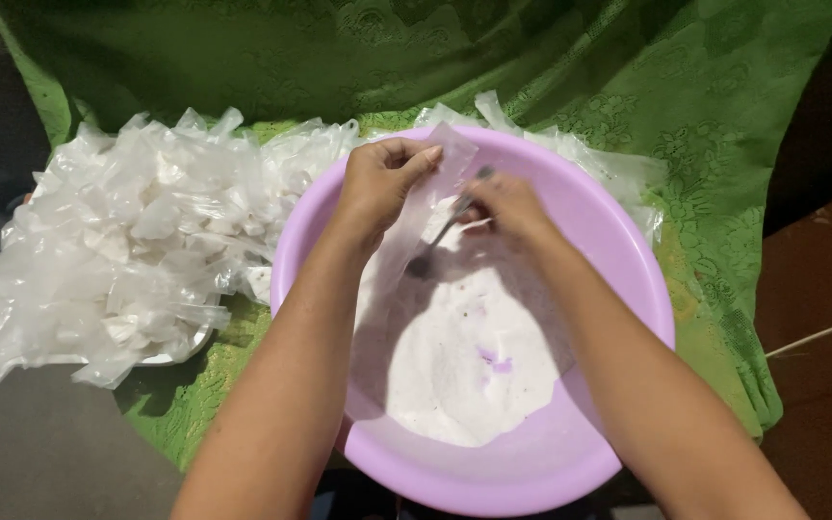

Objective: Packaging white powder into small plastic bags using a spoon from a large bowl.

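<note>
A lilac plastic basin sits in front of me, partly filled with white powder. Over its far side my left hand pinches the top of a small clear plastic bag that hangs down toward the powder. My right hand holds a metal spoon beside the bag, its bowl pointing down and left near the bag's lower part. Both forearms reach over the basin.
A big heap of small clear plastic bags lies left of the basin, more behind it. A green patterned cloth covers the surface underneath. Grey floor lies at lower left, dark brown floor at right.
</note>
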